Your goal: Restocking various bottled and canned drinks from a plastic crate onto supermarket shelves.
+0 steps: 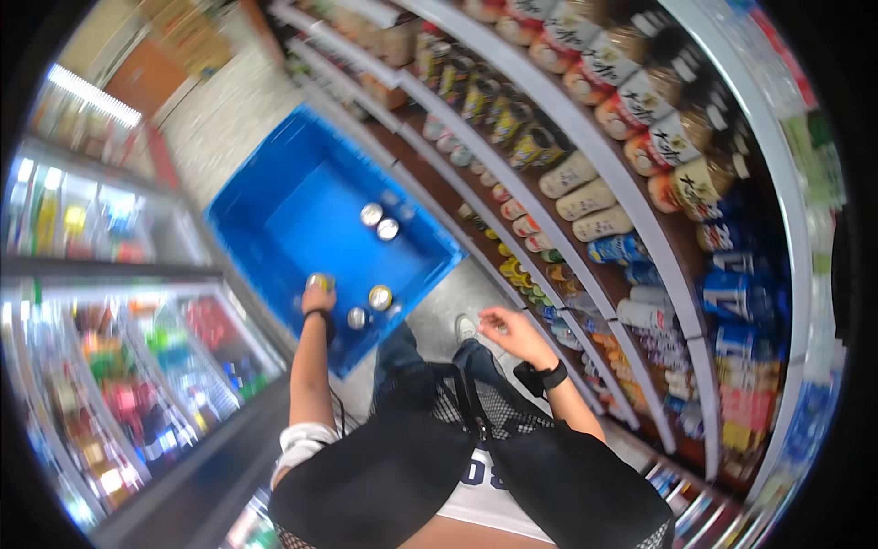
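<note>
My left hand [318, 298] reaches into a large blue plastic crate [306, 169] and is closed around a drink can [319, 282], whose silver top shows above the fingers. Two cans [371, 215] stand side by side near the crate's right wall. Closer to me, a can with a yellowish rim [380, 296] and another silver-topped can [357, 317] stand to the right of my left hand. Out over the floor, to the right of the crate, my right hand [515, 335] hangs with loosely bent fingers apart, holding nothing.
Shelves of bottles [645, 110] and canned drinks run along the right side. On the left stand lit glass-fronted coolers [119, 366] with drinks inside. Stacked cartons [187, 37] are at the far left end of the aisle. My shoe [466, 328] is beside the crate.
</note>
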